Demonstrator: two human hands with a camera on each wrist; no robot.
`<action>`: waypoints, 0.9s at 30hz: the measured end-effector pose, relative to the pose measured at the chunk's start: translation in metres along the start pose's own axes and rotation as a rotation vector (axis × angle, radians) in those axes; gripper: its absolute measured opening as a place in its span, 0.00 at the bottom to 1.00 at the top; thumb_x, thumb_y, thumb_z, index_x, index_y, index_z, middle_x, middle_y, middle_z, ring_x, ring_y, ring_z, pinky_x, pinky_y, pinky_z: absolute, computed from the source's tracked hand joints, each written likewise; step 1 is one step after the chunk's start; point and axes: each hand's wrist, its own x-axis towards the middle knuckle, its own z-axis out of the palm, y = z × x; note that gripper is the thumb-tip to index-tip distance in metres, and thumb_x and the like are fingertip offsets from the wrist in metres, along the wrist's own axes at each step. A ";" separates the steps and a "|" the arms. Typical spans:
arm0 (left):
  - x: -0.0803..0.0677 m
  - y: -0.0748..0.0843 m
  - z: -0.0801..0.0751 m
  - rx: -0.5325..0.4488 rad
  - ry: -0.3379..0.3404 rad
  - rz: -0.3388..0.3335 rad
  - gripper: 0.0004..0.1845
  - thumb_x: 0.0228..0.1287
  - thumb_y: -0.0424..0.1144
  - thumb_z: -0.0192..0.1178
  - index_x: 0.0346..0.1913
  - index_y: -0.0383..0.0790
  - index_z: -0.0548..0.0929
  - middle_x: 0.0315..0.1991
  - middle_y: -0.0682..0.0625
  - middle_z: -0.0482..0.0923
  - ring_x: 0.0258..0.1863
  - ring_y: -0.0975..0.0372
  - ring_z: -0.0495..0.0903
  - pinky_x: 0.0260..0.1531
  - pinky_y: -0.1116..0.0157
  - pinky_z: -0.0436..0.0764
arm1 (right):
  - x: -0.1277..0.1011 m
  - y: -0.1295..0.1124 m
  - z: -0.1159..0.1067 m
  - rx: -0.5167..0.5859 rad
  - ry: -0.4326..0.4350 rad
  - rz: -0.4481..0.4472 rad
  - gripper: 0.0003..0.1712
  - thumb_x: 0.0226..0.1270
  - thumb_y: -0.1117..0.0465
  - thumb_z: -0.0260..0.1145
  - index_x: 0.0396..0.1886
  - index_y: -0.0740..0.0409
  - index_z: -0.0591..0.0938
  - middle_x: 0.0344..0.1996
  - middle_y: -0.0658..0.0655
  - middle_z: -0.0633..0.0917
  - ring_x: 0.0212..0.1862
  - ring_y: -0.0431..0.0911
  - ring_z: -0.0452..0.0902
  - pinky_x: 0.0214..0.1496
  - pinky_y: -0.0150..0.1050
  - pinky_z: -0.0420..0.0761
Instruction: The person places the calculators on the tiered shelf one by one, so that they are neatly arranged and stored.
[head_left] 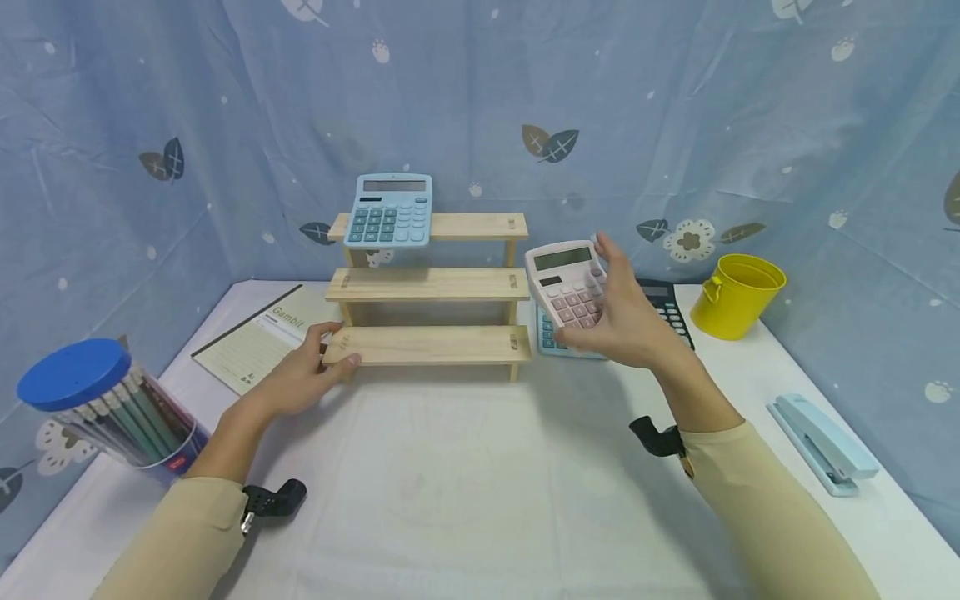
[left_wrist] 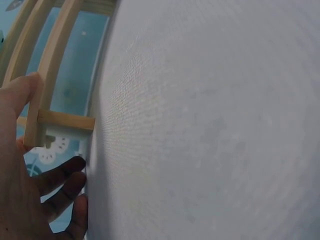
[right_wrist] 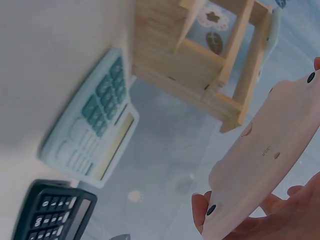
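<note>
A three-tier wooden rack (head_left: 427,346) stands on the table; its left end is at my left hand (head_left: 303,377). That hand grips the lowest tier's end, thumb on the plank (left_wrist: 50,75), other fingers spread below. On the top tier's left end a light blue calculator (head_left: 390,212) leans upright. My right hand (head_left: 628,323) holds a pink calculator (head_left: 564,279) by its edges, raised just right of the rack with its keys facing me. Its pale back (right_wrist: 270,155) shows in the right wrist view. Beneath it lie another light blue calculator (right_wrist: 92,120) and a black calculator (right_wrist: 52,212), partly hidden from the head view.
A yellow bucket (head_left: 731,300) stands at the back right, with a light blue stapler (head_left: 821,442) nearer the front. At left are a notebook (head_left: 262,333) and a blue-lidded tub of pencils (head_left: 123,417). Blue patterned cloth (head_left: 465,100) hangs around the table.
</note>
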 end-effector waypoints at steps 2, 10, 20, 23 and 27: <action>0.001 0.000 0.000 0.001 0.000 0.001 0.46 0.77 0.64 0.49 0.81 0.40 0.44 0.71 0.20 0.63 0.68 0.30 0.68 0.63 0.35 0.71 | 0.005 -0.003 -0.001 0.016 0.001 0.009 0.76 0.52 0.51 0.80 0.83 0.41 0.31 0.83 0.61 0.44 0.77 0.66 0.53 0.75 0.68 0.59; 0.002 0.000 0.001 -0.018 -0.001 0.011 0.46 0.77 0.63 0.49 0.81 0.39 0.44 0.70 0.20 0.63 0.68 0.30 0.69 0.63 0.35 0.72 | 0.026 -0.017 0.002 0.044 0.032 0.025 0.76 0.50 0.50 0.80 0.83 0.39 0.33 0.82 0.60 0.47 0.74 0.61 0.58 0.73 0.65 0.64; 0.000 -0.002 0.001 0.000 -0.005 0.009 0.46 0.77 0.63 0.49 0.80 0.38 0.44 0.70 0.19 0.62 0.68 0.29 0.68 0.64 0.34 0.70 | 0.042 -0.030 0.015 0.117 0.053 0.005 0.77 0.47 0.51 0.82 0.84 0.40 0.35 0.81 0.60 0.50 0.65 0.56 0.64 0.68 0.58 0.71; 0.000 -0.001 0.000 0.000 -0.011 0.010 0.46 0.77 0.63 0.50 0.80 0.38 0.44 0.70 0.19 0.63 0.68 0.29 0.68 0.64 0.34 0.70 | 0.048 -0.035 0.015 0.108 0.062 -0.001 0.77 0.46 0.50 0.82 0.84 0.40 0.36 0.80 0.60 0.51 0.64 0.55 0.65 0.67 0.57 0.72; -0.001 0.000 -0.002 -0.003 -0.004 0.016 0.45 0.77 0.63 0.49 0.80 0.38 0.44 0.70 0.19 0.63 0.67 0.30 0.69 0.63 0.35 0.70 | 0.057 -0.043 0.014 0.091 0.079 -0.014 0.76 0.46 0.49 0.81 0.84 0.41 0.38 0.79 0.62 0.53 0.65 0.55 0.65 0.68 0.57 0.72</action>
